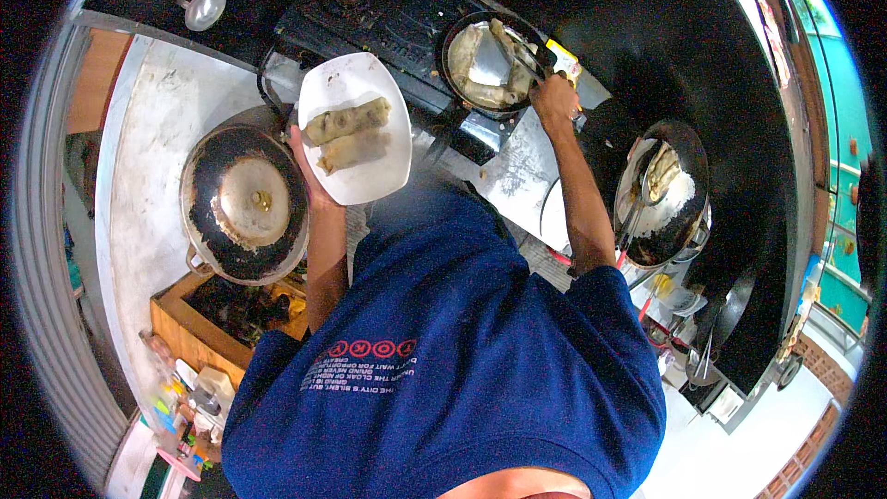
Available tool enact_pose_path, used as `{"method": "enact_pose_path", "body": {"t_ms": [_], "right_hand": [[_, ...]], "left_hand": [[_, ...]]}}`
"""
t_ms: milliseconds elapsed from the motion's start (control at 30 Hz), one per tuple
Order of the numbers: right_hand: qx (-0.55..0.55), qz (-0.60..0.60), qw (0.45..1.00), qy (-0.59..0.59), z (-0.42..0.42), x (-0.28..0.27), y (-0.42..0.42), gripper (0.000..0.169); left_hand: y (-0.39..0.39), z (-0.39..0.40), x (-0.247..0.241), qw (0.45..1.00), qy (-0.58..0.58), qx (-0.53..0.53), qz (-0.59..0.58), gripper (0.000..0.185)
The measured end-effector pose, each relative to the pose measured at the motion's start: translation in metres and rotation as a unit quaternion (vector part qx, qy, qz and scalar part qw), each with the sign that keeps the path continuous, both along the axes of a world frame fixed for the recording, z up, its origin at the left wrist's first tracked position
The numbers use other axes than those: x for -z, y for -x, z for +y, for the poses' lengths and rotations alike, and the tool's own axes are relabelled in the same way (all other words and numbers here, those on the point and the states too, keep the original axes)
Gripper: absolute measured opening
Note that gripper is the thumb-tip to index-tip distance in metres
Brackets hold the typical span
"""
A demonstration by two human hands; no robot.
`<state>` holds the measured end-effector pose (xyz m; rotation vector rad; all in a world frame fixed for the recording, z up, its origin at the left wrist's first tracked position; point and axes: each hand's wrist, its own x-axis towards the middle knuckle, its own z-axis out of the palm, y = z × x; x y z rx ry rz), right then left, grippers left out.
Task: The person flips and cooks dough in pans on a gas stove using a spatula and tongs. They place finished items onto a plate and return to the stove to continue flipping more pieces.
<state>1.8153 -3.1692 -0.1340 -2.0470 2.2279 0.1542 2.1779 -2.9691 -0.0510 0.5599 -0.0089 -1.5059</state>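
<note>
My left hand [315, 177] holds a white plate [353, 187] by its edge, and two rolled, filled wraps [350, 119] lie side by side on it. At the upper right, my right hand [556, 98] grips a dark utensil [530, 62], seemingly tongs, whose far end is over a frying pan [449, 59]. Several more rolls [495, 93] lie around the pan's inner edge, and one of them [502, 34] is tilted near the utensil's tip. Whether the utensil pinches that roll is hard to tell. The pan rests on a black gas stove [388, 28].
A lidded wok [242, 204] stands at the left, above a wooden box [166, 315]. To the right, a large wok [624, 184] holds white food and a metal utensil [648, 187]. A yellow packet [565, 59] lies beside the frying pan. A metal lid [205, 9] is at the upper left.
</note>
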Motion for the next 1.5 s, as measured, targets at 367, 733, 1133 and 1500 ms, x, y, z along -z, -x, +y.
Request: {"method": "enact_pose_path", "body": {"t_ms": [367,733,1133,1500], "right_hand": [[-0.013,-0.006,0.997,0.070,0.070,-0.001,-0.010,0.051],[0.163,-0.333,0.928,0.037,0.097,0.030,0.005,0.044],[0.368,-0.704,0.601,0.088,0.223,-0.089,0.093,0.052],[0.453,-0.379,0.775,0.224,0.295,-0.024,0.363,0.033]], "left_hand": [[-0.021,-0.016,0.001,0.999,0.014,0.045,-0.022,0.071],[-0.024,-0.024,0.000,0.992,0.031,0.108,-0.055,0.072],[0.049,-0.030,-0.011,0.977,0.053,0.202,-0.043,0.095],[0.170,-0.005,-0.030,0.966,0.070,0.248,-0.036,0.088]]}}
